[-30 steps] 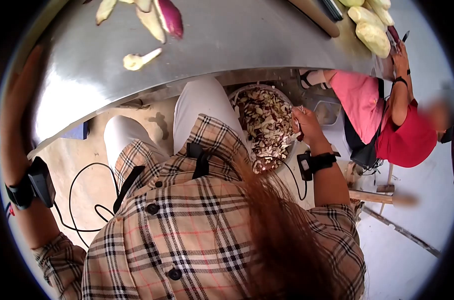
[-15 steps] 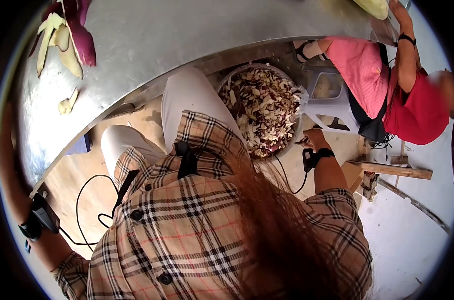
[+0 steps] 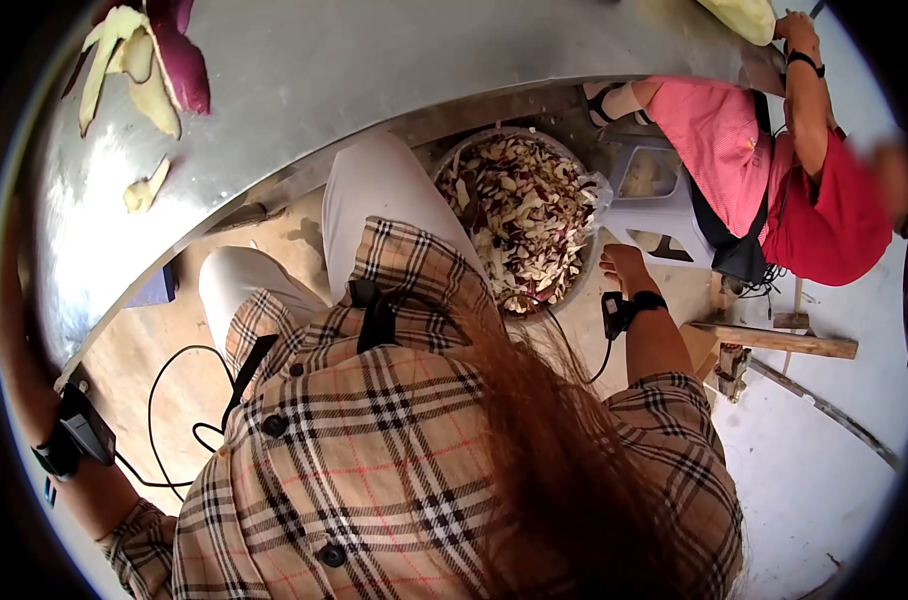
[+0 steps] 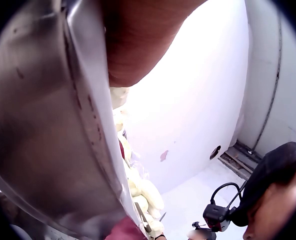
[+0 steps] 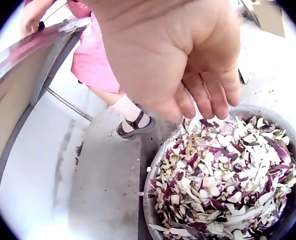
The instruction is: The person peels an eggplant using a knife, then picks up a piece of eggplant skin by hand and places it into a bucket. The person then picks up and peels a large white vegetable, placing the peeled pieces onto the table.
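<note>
Fingers [image 5: 216,97] of the right hand [image 5: 173,60]: 4 in clear sight, loosely bent, released, gripping nothing. Palm bare and turned to the wrist camera.

Left hand [image 4: 143,45]: 1, seen in part only, at the top of the left wrist view, close by the metal table [image 3: 304,60]. Its fingers are out of sight there and lost in the dark edge of the head view; whether released or clenched, cannot tell.

Tub [image 5: 150,200]: 1, round, grey, set low past the table's near edge, beside the seated wearer's knee; the right hand is near its rim. Contents: a heap of peelings [image 5: 223,175], white and purple, cut thin. Clear plastic [image 3: 601,190] at the rim, on the stool side.

On the table: 1 cluster of long peels [image 3: 154,85], purple and cream, at left; 1 small pale peel [image 3: 146,187], lying apart from it; 1 pale peeled piece [image 3: 739,18], at the far right.

Beyond the tub: 1 white stool [image 3: 659,215]. Past that, 1 person [image 3: 834,215] in a red top and pink lower garment, hands near the pale peeled piece.

Also: 1 length of wood [image 3: 784,340], at right; 1 blue box [image 3: 154,287], below the table's edge at left.
</note>
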Available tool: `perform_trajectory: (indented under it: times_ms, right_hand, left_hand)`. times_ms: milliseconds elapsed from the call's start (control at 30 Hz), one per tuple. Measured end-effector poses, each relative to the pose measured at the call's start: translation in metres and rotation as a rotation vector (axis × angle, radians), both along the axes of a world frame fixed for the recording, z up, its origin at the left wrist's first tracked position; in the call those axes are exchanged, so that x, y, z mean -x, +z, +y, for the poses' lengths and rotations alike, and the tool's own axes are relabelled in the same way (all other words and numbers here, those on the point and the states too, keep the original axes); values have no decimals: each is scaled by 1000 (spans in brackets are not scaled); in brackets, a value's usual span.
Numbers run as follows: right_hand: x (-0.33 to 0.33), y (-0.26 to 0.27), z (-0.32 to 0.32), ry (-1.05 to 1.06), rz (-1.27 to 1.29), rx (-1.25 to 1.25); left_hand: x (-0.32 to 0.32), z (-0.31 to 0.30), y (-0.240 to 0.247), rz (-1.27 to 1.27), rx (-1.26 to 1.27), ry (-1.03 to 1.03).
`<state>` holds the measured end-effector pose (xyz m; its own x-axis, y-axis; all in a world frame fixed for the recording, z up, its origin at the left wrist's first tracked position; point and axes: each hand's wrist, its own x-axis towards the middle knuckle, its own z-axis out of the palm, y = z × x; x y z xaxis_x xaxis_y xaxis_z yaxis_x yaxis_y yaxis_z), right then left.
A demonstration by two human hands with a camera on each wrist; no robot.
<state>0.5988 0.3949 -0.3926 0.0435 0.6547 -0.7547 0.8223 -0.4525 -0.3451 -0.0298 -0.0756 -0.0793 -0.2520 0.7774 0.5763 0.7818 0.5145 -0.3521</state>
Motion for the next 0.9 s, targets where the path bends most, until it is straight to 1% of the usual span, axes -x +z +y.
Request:
perform_trajectory:
  times_ms: [33,133,167,233,267,300,333,400,433,467,500,533,567,633,667,700,733,767,800,900]
  right_hand:
    - [3,4,3,-4,31,-16]
    - [16,9,21,13,142,-51]
    - [17,13,24,5,195,-83]
    - [47,44,23,1,309,-146]
    - [64,57,19,25,353,-247]
    - [81,71,19,102,390,-327]
    - [100,85,15,177,478,-439]
    - [140,121,0,338,666,-611]
    - [161,145,-14,422,763,-671]
    - [186,172,-33,539,752,-769]
    - [211,194,-49,683,847,-863]
    - [234,213,-65,827,940,-956]
    - [255,230,-82,974,1033,-1047]
    - [284,257,-120,1037,1053,-1006]
    - [292,266,-133,1075,997,-1041]
    - [296,270,-139,1135,1111,-1011]
    - [299,278,-148,1206,1143,-1028]
    - [302,291,-157,1278,1173,-1042]
    - [304,300,-163,1330,1132,-1024]
    - [332,316,-169,1447,1094,-1062]
  left_hand:
    - [-4,1,2,-17,15,47]
    - [-17,10,-2,-142,-88,11]
    - [-13,9,-5,-146,-91,25]
    - [1,2,-8,-145,-97,64]
    - [9,-8,-16,-220,-109,68]
    - [19,-22,-32,-289,-126,77]
    - [27,-37,-48,-357,-144,88]
    - [12,-34,-38,-361,-165,71]
    - [-10,-11,-24,-298,-163,41]
    - [-10,-11,-21,-196,-137,55]
    - [-7,-11,-21,-95,-108,66]
    - [-7,-12,-24,-40,-112,57]
    - [-10,-12,-26,-12,-113,89]
    - [-14,-10,-26,-84,-146,105]
    - [-20,-7,-26,-114,-177,122]
    - [-20,-5,-29,-157,-221,90]
    - [-54,17,-9,-273,-233,225]
    - [-74,29,1,-327,-229,310]
    - [-79,32,3,-378,-223,369]
    - [-72,28,-2,-379,-215,409]
